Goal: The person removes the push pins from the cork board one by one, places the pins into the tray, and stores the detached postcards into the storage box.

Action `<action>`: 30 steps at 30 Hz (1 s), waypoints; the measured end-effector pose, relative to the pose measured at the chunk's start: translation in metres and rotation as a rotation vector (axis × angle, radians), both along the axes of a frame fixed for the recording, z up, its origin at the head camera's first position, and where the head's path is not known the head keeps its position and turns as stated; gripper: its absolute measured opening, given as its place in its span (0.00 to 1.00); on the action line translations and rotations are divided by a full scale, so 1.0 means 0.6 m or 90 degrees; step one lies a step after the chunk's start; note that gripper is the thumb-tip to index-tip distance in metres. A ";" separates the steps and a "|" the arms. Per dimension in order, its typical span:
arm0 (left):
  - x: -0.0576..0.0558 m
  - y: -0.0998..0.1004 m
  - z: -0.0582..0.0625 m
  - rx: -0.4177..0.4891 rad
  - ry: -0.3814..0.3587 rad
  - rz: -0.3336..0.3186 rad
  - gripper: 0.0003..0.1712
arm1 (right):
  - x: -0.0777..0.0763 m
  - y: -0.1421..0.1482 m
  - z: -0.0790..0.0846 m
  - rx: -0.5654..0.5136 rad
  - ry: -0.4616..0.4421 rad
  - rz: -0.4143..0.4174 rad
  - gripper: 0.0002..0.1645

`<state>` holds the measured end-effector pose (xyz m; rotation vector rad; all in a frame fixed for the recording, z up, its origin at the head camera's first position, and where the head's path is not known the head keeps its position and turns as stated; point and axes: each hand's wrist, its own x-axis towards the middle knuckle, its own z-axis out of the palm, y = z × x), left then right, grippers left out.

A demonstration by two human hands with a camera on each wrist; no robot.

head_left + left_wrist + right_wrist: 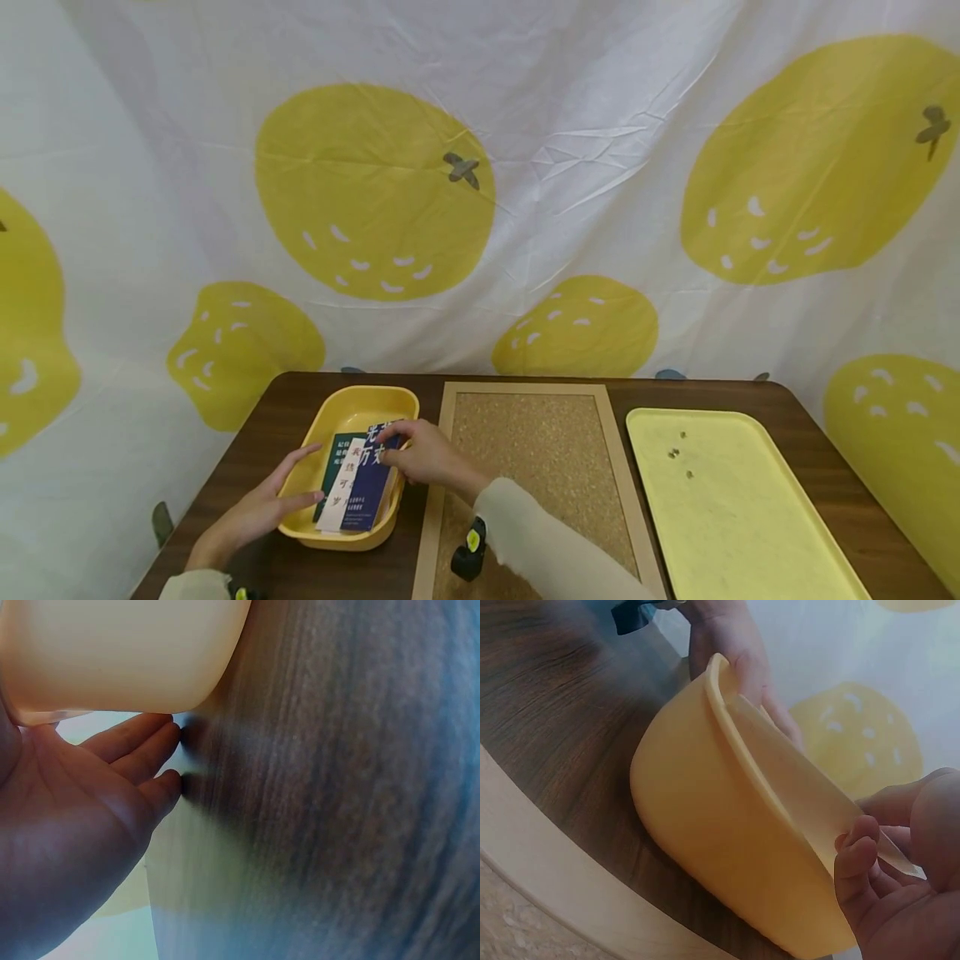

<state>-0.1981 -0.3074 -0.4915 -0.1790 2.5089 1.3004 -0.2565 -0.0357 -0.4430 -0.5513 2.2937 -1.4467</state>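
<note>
A yellow plastic basin point(352, 540) stands at the left of the table. Fanned out in it are a green card point(330, 475), a white card point(339, 500) and a blue card point(363, 492), all printed with Chinese characters. My right hand point(427, 454) pinches the blue card by its upper right part. In the right wrist view, thumb and fingers close on a thin pale card edge above the basin's rim. My left hand point(258, 504) lies at the basin's left side, thumb reaching over the rim beside the cards. Its other fingers point(142, 754) extend along the outside, tips at the tabletop.
Right of the basin lies a cork board point(536, 450) with a wooden frame, my right forearm passing over it. Farther right is a pale yellow tray point(750, 517) with several small pin-like pieces point(675, 452). A lemon-patterned cloth point(570, 208) hangs behind the dark wooden table point(247, 467).
</note>
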 end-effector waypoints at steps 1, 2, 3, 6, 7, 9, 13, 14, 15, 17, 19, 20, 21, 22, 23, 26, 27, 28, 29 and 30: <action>-0.001 0.000 0.000 0.000 0.002 -0.001 0.49 | 0.000 -0.001 0.000 0.003 0.002 -0.001 0.13; -0.001 -0.001 -0.001 -0.001 0.004 -0.003 0.49 | 0.000 -0.001 0.000 0.006 0.004 -0.002 0.13; -0.002 -0.001 -0.001 -0.001 0.005 -0.005 0.49 | 0.001 -0.002 0.000 0.007 0.005 -0.003 0.13; -0.003 -0.002 -0.001 0.003 0.012 -0.013 0.50 | 0.001 -0.004 0.000 0.011 0.014 -0.001 0.13; -0.004 -0.002 -0.001 0.003 0.013 -0.015 0.50 | 0.001 -0.004 -0.001 0.011 0.017 0.001 0.14; -0.003 -0.002 -0.001 0.005 0.016 -0.020 0.50 | 0.000 -0.006 -0.002 0.008 0.021 0.005 0.15; -0.001 -0.001 0.000 0.007 0.029 -0.025 0.49 | -0.001 -0.008 -0.007 0.004 0.028 0.012 0.17; 0.000 0.000 0.000 0.007 0.033 -0.026 0.49 | -0.001 -0.008 -0.007 0.004 0.028 0.012 0.17; 0.000 0.000 0.000 0.006 0.036 -0.026 0.49 | -0.001 -0.007 -0.007 0.005 0.028 0.012 0.17; 0.001 0.001 -0.001 0.009 0.038 -0.024 0.49 | 0.000 -0.005 -0.008 0.009 0.028 0.010 0.18; 0.001 0.001 -0.001 0.011 0.037 -0.020 0.49 | 0.000 -0.003 -0.008 0.009 0.022 0.010 0.18; 0.002 0.001 -0.001 0.012 0.036 -0.018 0.49 | 0.000 -0.002 -0.008 0.011 0.020 0.009 0.17; 0.002 0.001 -0.001 0.014 0.036 -0.016 0.49 | 0.001 -0.001 -0.009 0.012 0.017 0.008 0.16; 0.003 0.001 -0.001 0.017 0.036 -0.015 0.49 | 0.000 0.000 -0.009 0.013 0.014 0.007 0.16; 0.003 0.001 -0.001 0.016 0.035 -0.014 0.49 | 0.000 0.001 -0.010 0.015 0.012 0.005 0.15; 0.002 0.000 -0.002 0.011 0.034 -0.012 0.49 | 0.000 0.004 -0.010 0.018 0.005 -0.001 0.12; 0.002 -0.001 -0.002 0.010 0.034 -0.013 0.49 | -0.001 0.005 -0.011 0.018 0.004 -0.003 0.12; 0.002 -0.002 -0.002 0.008 0.034 -0.013 0.49 | -0.001 0.006 -0.011 0.018 0.002 -0.005 0.11; 0.003 -0.002 -0.002 0.008 0.034 -0.013 0.48 | -0.002 0.006 -0.011 0.017 0.003 -0.006 0.11; 0.003 -0.003 -0.002 0.008 0.035 -0.015 0.48 | -0.003 0.007 -0.011 0.014 0.003 -0.006 0.11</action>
